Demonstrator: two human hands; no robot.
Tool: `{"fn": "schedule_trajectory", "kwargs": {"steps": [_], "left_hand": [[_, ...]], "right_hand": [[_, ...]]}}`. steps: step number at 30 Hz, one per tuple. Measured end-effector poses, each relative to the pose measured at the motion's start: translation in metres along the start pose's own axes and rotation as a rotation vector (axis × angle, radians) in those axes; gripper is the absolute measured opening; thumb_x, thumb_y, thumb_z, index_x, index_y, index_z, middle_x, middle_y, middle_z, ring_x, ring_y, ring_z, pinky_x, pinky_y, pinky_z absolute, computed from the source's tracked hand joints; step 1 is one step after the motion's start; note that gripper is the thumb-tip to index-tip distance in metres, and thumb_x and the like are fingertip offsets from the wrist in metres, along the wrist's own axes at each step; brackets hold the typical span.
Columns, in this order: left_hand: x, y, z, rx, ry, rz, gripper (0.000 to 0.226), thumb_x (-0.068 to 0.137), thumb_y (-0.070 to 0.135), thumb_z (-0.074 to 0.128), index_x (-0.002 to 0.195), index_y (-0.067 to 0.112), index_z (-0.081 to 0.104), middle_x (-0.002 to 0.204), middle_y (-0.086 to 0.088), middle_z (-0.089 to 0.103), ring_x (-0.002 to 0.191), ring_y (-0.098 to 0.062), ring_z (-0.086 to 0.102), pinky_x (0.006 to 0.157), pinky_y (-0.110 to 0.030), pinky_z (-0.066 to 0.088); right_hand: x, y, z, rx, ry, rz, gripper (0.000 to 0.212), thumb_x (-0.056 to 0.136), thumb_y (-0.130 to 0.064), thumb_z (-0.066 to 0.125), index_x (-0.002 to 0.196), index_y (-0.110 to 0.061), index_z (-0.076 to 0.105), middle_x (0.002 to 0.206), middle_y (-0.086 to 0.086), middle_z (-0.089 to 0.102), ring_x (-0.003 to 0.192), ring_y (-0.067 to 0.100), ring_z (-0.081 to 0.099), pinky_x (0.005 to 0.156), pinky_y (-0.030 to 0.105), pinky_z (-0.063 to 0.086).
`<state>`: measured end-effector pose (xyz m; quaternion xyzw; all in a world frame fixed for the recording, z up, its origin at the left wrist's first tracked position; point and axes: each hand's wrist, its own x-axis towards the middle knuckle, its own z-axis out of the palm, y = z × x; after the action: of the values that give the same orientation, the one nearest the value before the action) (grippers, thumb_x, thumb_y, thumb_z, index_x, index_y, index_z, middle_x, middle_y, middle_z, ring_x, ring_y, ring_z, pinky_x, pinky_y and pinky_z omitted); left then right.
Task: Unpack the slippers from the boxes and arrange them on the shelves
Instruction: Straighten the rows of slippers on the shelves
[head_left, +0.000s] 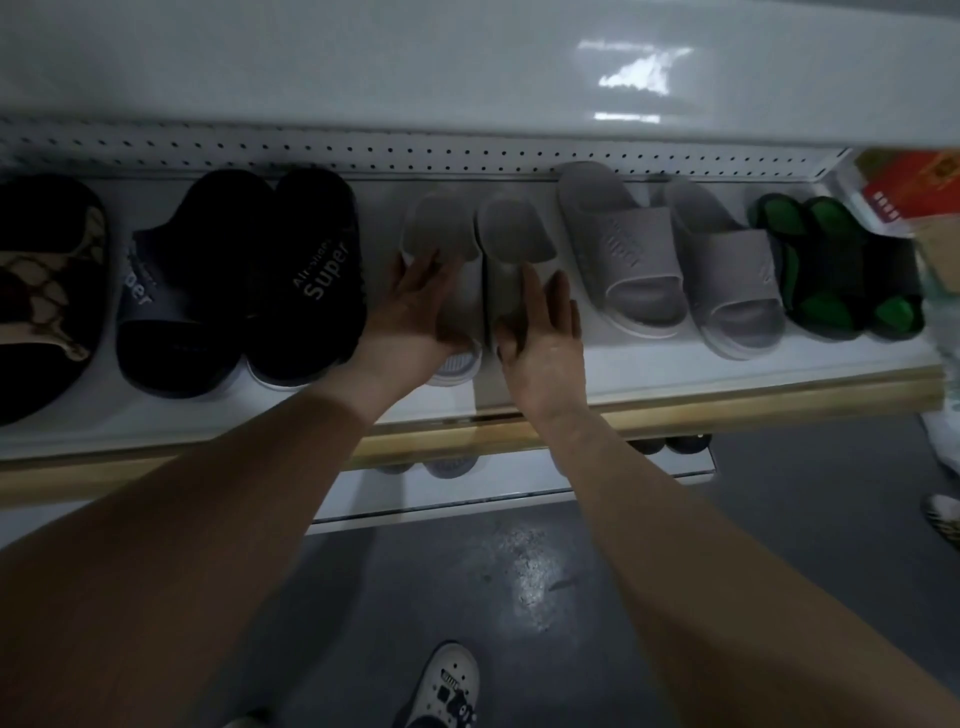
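A pair of light grey slippers lies side by side in the middle of the white shelf (519, 395), heels toward the pegboard back. My left hand (415, 306) rests with straight fingers on the strap of the left grey slipper (441, 228). My right hand (543, 332) lies flat with straight fingers on the strap of the right grey slipper (514, 234). Both slippers sit on the shelf surface, and the toe ends are partly hidden under my hands.
Left of the pair stand black "Super" slippers (306, 280) and a patterned dark slipper (41, 291). To the right are larger grey slippers (639, 254) and green-black slippers (836, 270). A red box (914, 182) sits far right. A lower shelf (467, 488) shows beneath.
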<state>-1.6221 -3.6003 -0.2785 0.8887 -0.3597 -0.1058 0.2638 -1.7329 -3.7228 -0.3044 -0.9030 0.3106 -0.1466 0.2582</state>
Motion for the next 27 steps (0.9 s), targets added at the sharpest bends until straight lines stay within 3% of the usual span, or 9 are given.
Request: {"fn": "schedule_trajectory", "kwargs": {"steps": [6, 12, 19, 22, 25, 27], "left_hand": [[0.011, 0.007, -0.005, 0.046, -0.019, -0.068, 0.096, 0.077, 0.033, 0.077, 0.152, 0.039, 0.018, 0.163, 0.005, 0.009, 0.150, -0.026, 0.004, 0.112, -0.035, 0.030], [0.012, 0.008, -0.007, 0.080, -0.037, -0.090, 0.093, 0.080, 0.033, 0.075, 0.154, 0.035, 0.018, 0.164, 0.004, 0.008, 0.151, -0.029, 0.003, 0.113, -0.038, 0.029], [0.012, 0.009, -0.006, 0.147, -0.098, -0.116, 0.094, 0.081, 0.035, 0.072, 0.154, 0.033, 0.011, 0.164, 0.002, 0.001, 0.149, -0.034, 0.002, 0.114, -0.045, 0.026], [0.013, 0.010, -0.004, 0.196, -0.098, -0.134, 0.098, 0.077, 0.043, 0.068, 0.154, 0.028, 0.009, 0.163, -0.005, 0.004, 0.149, -0.037, 0.003, 0.118, -0.049, 0.022], [0.018, 0.028, -0.010, 0.215, -0.034, -0.066, 0.098, 0.070, 0.054, 0.048, 0.155, 0.023, 0.011, 0.161, -0.010, 0.010, 0.149, -0.034, 0.007, 0.119, -0.049, 0.020], [0.021, 0.045, -0.010, 0.170, 0.004, -0.036, 0.091, 0.079, 0.046, 0.055, 0.155, 0.018, 0.014, 0.161, -0.011, 0.014, 0.149, -0.030, 0.010, 0.119, -0.046, 0.022]], "right_hand": [[0.015, 0.001, 0.002, 0.021, -0.022, 0.009, 0.064, 0.099, -0.041, 0.050, 0.156, -0.032, 0.023, 0.165, 0.010, 0.012, 0.149, 0.038, 0.018, 0.118, 0.048, 0.028], [0.020, 0.003, 0.006, 0.029, -0.015, -0.016, 0.065, 0.098, -0.040, 0.051, 0.156, -0.032, 0.024, 0.165, 0.012, 0.014, 0.149, 0.038, 0.019, 0.118, 0.049, 0.027], [0.023, 0.005, 0.000, 0.017, -0.066, -0.051, 0.071, 0.093, -0.036, 0.059, 0.155, -0.032, 0.024, 0.164, 0.012, 0.016, 0.146, 0.037, 0.024, 0.113, 0.049, 0.034], [0.023, 0.007, -0.013, 0.044, -0.112, -0.101, 0.080, 0.086, -0.027, 0.069, 0.154, -0.026, 0.027, 0.161, 0.012, 0.022, 0.140, 0.037, 0.034, 0.106, 0.049, 0.043], [0.018, 0.012, -0.031, 0.036, -0.043, -0.145, 0.074, 0.088, -0.016, 0.063, 0.154, -0.022, 0.029, 0.160, 0.016, 0.023, 0.135, 0.039, 0.042, 0.101, 0.044, 0.048], [0.015, 0.020, -0.044, 0.019, 0.014, -0.130, 0.073, 0.090, -0.013, 0.061, 0.154, -0.023, 0.028, 0.161, 0.017, 0.021, 0.132, 0.040, 0.046, 0.096, 0.044, 0.052]]}}
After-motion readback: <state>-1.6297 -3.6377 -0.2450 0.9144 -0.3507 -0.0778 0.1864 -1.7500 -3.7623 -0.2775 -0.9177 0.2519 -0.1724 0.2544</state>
